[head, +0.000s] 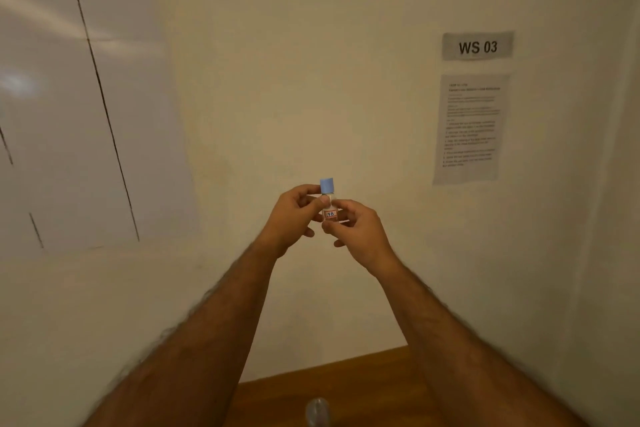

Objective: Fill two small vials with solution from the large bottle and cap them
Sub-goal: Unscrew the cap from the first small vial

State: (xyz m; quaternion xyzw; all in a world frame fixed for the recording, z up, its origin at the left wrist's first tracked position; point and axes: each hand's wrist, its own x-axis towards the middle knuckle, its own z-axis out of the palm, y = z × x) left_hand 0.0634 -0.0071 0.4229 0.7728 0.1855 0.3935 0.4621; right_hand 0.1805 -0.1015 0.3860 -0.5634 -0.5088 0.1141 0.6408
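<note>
A small clear vial [330, 211] with a light blue cap [326, 185] and a red-bordered label is held upright in the air in front of the wall. My left hand [294, 215] pinches its neck just under the cap. My right hand [356, 230] pinches the vial's body from the right and below. At the bottom edge, the blurred top of a clear bottle [317, 411] stands on the wooden table [363, 381]. A second vial is not in view.
A cream wall fills the view. On it at the right hang a grey "WS 03" sign [478, 46] and a printed instruction sheet [470, 128]. A white panel [69, 114] with dark seams covers the wall at the left.
</note>
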